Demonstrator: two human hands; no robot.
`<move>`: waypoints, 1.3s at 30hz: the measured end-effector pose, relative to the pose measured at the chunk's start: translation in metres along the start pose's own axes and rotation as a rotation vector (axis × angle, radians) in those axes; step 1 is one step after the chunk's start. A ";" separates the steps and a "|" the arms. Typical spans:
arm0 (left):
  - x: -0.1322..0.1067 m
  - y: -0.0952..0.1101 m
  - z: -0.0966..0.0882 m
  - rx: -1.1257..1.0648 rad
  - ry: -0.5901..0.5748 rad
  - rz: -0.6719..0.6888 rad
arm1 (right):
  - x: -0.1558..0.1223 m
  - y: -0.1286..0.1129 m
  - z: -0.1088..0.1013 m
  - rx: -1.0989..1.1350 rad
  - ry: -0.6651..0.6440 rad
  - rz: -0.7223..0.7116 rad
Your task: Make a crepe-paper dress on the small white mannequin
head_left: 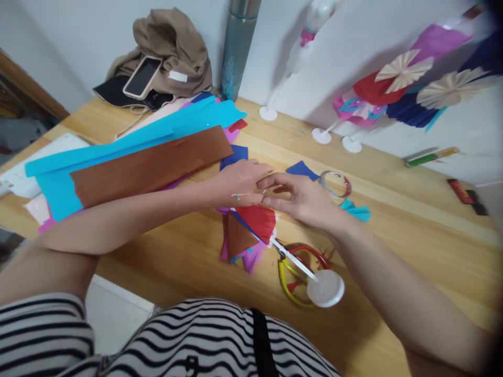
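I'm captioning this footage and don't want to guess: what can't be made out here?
All in the head view:
Upper end of the white-based stand: hidden by the left hand.
Whether the right hand pinches anything: too small to tell at its fingertips.
Working end of the red-and-yellow-handled tool: hidden by the pleated red paper and stand.
Flask's top: cut off by the upper edge.

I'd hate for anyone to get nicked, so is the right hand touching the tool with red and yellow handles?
Apart. The head view shows bare tabletop between the right hand and the tool.
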State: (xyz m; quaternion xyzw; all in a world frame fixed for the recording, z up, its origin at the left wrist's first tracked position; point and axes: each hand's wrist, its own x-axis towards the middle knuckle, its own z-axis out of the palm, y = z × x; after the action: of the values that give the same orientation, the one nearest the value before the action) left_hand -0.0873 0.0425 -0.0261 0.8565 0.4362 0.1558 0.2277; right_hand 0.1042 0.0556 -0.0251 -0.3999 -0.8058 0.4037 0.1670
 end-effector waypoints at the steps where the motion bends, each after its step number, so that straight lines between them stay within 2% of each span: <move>1: 0.001 0.000 0.002 -0.011 -0.008 -0.011 | 0.002 0.002 0.002 0.038 -0.041 0.010; 5: 0.005 -0.006 0.011 -0.046 -0.043 -0.069 | 0.007 0.012 0.008 0.240 -0.126 0.049; 9: 0.008 -0.010 0.012 -0.075 -0.055 -0.158 | 0.010 0.015 0.011 0.359 -0.167 0.092; 14: 0.011 0.004 0.002 -0.138 -0.088 -0.257 | 0.011 0.015 0.015 0.378 -0.135 0.139; 19: 0.004 0.007 -0.006 -0.230 -0.107 -0.201 | 0.011 0.021 0.017 0.459 -0.075 0.190; 24: -0.010 -0.012 -0.005 -0.297 0.111 -0.159 | 0.007 0.024 0.013 0.499 -0.110 0.218; 30: -0.024 -0.023 -0.008 -0.218 0.018 -0.080 | 0.006 0.029 0.012 0.547 -0.097 0.273; 34: -0.022 -0.029 0.000 -0.137 -0.018 -0.025 | 0.009 0.029 0.010 0.528 -0.113 0.303; 39: -0.023 -0.037 0.010 -0.145 -0.055 0.066 | 0.014 0.027 0.003 0.534 -0.136 0.348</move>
State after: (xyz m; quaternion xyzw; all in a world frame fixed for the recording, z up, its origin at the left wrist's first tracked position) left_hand -0.1207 0.0406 -0.0554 0.8556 0.3889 0.1709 0.2957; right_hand 0.1077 0.0744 -0.0489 -0.4457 -0.6005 0.6489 0.1402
